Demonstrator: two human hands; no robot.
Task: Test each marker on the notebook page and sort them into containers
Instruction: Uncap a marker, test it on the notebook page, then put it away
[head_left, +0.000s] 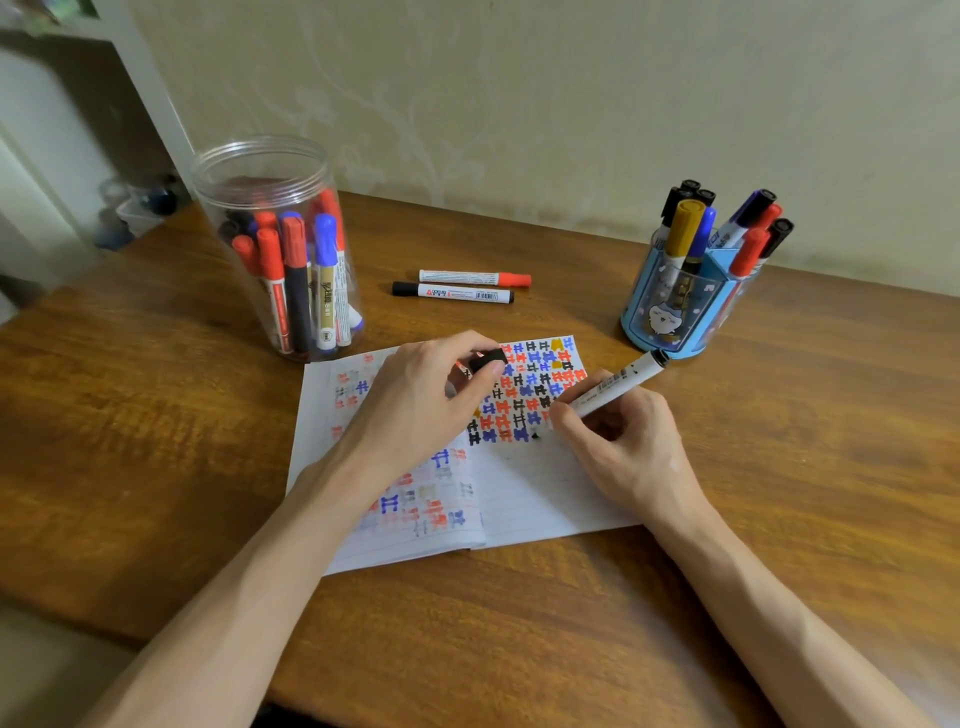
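Held both bare forearms stretched forward and angled inward with the hands close together, pinched a black cap (488, 359) between thumb and forefinger of the palm-down left hand (415, 400), and gripped a white marker (613, 387) pen-fashion in the curled fingers of the right hand (631, 452), tip pointed down.

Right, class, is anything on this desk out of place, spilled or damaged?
Only the red-capped marker and the black-capped marker lie loose on the table between the clear jar and the blue holder. Nothing looks spilled or damaged.
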